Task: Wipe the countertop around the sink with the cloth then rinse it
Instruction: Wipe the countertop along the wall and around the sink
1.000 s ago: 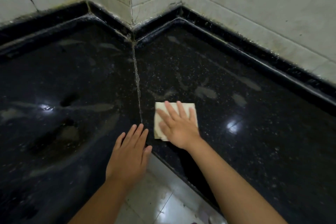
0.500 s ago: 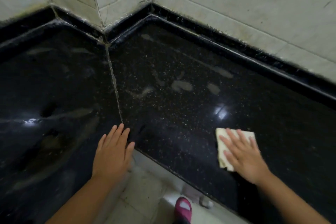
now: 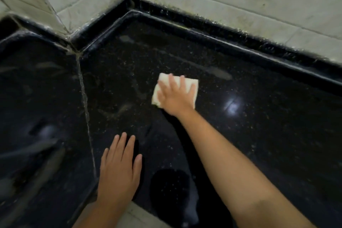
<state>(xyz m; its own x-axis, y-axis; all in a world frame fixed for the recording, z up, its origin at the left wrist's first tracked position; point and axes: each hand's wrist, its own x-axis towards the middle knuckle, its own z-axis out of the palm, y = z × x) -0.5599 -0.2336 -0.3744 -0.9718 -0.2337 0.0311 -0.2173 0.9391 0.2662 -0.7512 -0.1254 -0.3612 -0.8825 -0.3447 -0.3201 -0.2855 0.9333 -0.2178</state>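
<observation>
Head view: right hand (image 3: 174, 98) presses flat, fingers spread, on the pale folded cloth (image 3: 192, 84) mid-surface; left hand (image 3: 118, 170) rests open near the front edge. The cloth looks soft, light and limp, likely best pinched at a free corner.

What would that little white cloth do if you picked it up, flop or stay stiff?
Probably flop: the cloth looks like soft folded fabric lying flat under the right hand. It likely slides easily, since the black countertop is shiny and smooth. It seems light, and being flat it should not roll.
</observation>
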